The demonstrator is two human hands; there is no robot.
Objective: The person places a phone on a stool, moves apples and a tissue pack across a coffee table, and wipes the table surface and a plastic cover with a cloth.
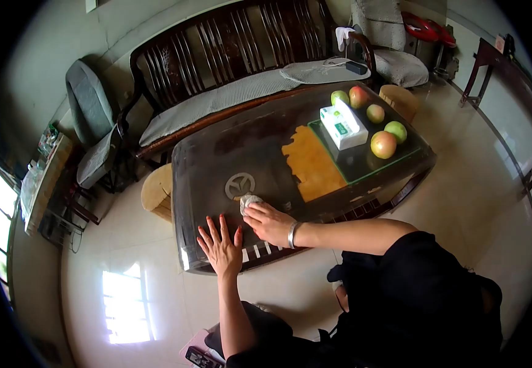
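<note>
My left hand [220, 248] lies flat near the front left corner of a dark coffee table [217, 159], its fingers spread and nothing in it. Just to its right, my right hand [270, 224] is closed on a crumpled whitish cloth [250, 203], which it presses against the tabletop. Beyond the cloth, a round grey emblem [240, 184] shows on the table surface. A bracelet [292, 235] circles my right wrist. My right palm hides part of the cloth.
On the table's right end are a tissue pack [344, 126] and several mangoes or apple-like fruits [383, 145] over a green-edged glass sheet [353, 168]. A wooden bench [229, 46] stands behind. Wooden stools [157, 191] and a grey chair [92, 101] flank the left.
</note>
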